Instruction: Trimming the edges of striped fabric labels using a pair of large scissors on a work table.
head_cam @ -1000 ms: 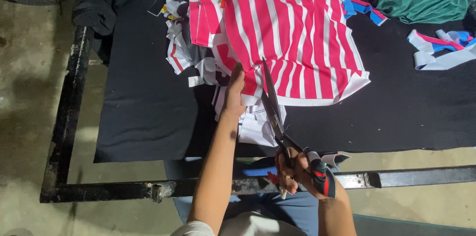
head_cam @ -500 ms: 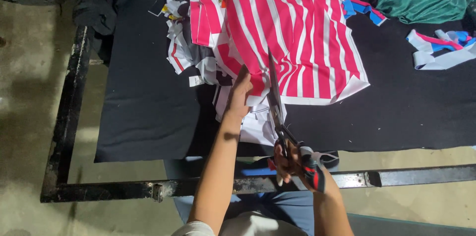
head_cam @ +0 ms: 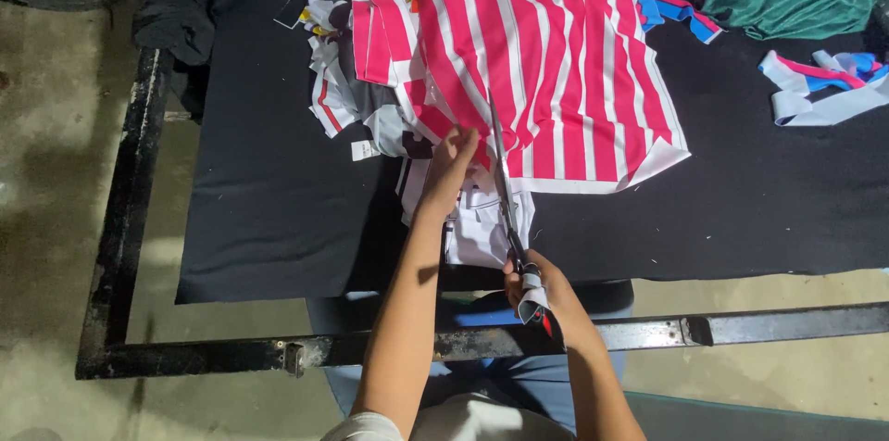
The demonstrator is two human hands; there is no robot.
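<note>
Scissors (head_cam: 505, 191) have advanced deeper into the striped fabric (head_cam: 556, 61); right hand (head_cam: 537, 288) grips their handles, left hand (head_cam: 451, 163) presses the cloth flat.

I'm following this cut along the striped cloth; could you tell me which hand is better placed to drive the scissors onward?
Probably the right hand: it grips the scissors, while the left hand presses the striped fabric flat.

Long scissors (head_cam: 503, 183) lie blades-closed into pink-and-white striped fabric (head_cam: 556, 70) spread flat.
</note>
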